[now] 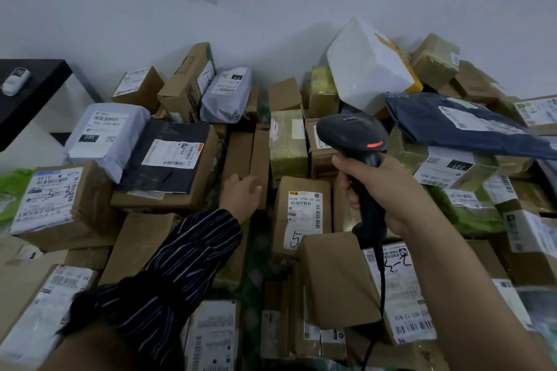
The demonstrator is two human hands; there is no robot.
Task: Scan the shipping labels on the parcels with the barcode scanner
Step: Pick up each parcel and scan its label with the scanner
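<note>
My right hand [382,193] grips the handle of a dark barcode scanner [351,135], held upright above the parcel pile, with a red strip lit on its head. Its cable [380,295] hangs down toward the bottom edge. My left hand [242,193], in a striped sleeve, reaches into the middle of the pile and rests on a long brown carton [244,156], fingers loosely curled at its edge. Just right of it stands a brown box [301,214] with a white shipping label marked "5". A black mailer [168,156] with a label lies to the left.
Cardboard boxes and poly bags cover the whole floor up to the white wall. A white foam parcel [364,69] and a navy mailer [461,126] lie at the right. A black table [27,93] with a small white device stands at the far left.
</note>
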